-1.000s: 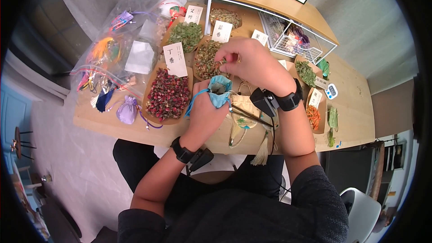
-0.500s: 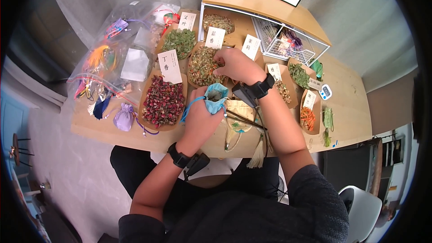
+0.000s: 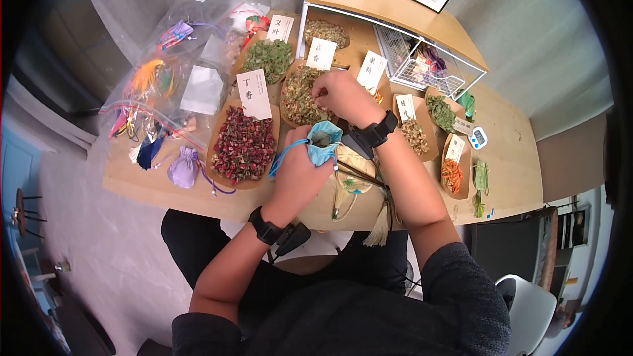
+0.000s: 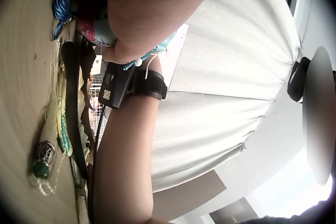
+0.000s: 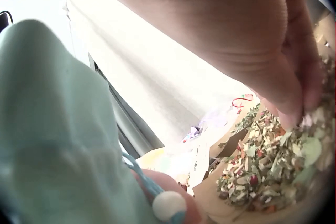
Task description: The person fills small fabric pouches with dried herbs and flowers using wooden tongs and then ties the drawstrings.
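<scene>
My left hand (image 3: 300,175) grips a light blue drawstring pouch (image 3: 323,153) by its side. The pouch's mouth gapes upward and greyish herb bits show inside. In the right wrist view its pale cloth (image 5: 47,129) fills the left side, with a white bead on the blue cord. Just behind the pouch, my right hand (image 3: 349,97) reaches over a paper tray of mixed dried herbs (image 3: 302,95). There, thumb and fingertips come together among the herbs (image 5: 268,166), pinching some of them. What lies between the fingertips is mostly hidden.
Dried rosebuds (image 3: 242,145) fill a tray at the left, beside a lilac pouch (image 3: 186,168). A cream pouch (image 3: 356,168) with a tassel lies under the right forearm. More labelled herb trays, a white timer (image 3: 478,137) and a wire-basket shelf (image 3: 428,66) stand beyond.
My right hand has moved from near the pouch's mouth leftward and away from me, down to the mixed herbs. The left hand has kept its hold on the blue pouch.
</scene>
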A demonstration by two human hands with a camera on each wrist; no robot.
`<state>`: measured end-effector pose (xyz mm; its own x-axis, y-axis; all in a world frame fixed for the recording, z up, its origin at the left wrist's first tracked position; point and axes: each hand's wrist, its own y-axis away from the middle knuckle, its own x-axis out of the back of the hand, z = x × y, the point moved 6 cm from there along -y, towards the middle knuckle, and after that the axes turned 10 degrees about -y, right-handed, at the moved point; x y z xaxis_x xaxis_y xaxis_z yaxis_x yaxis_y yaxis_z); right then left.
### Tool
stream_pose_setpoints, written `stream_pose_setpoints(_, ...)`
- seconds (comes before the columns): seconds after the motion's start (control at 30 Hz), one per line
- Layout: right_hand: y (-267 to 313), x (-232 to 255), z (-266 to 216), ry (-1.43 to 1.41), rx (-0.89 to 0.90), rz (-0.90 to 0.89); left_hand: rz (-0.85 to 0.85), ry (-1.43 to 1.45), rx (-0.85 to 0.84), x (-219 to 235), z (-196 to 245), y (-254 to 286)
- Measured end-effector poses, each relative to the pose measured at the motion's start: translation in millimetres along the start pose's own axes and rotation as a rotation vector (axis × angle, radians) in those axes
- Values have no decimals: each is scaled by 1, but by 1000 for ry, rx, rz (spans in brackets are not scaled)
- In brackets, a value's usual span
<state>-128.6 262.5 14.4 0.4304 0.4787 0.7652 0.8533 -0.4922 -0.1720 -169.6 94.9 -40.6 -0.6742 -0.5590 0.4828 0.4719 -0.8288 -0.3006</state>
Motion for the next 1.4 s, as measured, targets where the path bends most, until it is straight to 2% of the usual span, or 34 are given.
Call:
stream_pose_setpoints(0.4, -4, 20, -1, -104, -63, -1, 14, -14, -3, -1, 0, -1)
stream_pose_setpoints(0.5, 3, 36, -25, -198, -30, -28, -106, 24, 60, -5, -5, -1)
stream_pose_setpoints(0.6, 17, 51, -55, -309, -74, -113, -103, 59, 83, -5, -5, -3)
stream_pose_setpoints(0.7, 30, 50, -78, -316, 12, -262, -104, 56, 62, -4, -5, -4)
stream_pose_setpoints(0.8, 34, 44, -85, -257, 41, -305, -85, 104, 69, -3, -3, -3)
stream_pose_setpoints(0.9, 35, 39, -83, -192, 38, -329, 29, -8, -59, 0, 0, -4)
stream_pose_setpoints(1.0, 35, 37, -81, -156, 30, -341, 13, 40, -6, -2, -5, -3)
stream_pose_setpoints(1.2, 34, 32, -80, -99, 32, -330, 36, 6, -38, -1, -2, -4)
stream_pose_setpoints(1.3, 36, 30, -85, -64, 70, -314, 21, 25, -43, -3, -5, -5)
stream_pose_setpoints(1.4, 40, 27, -92, -55, 99, -307, -113, 56, 69, -5, -7, -4)
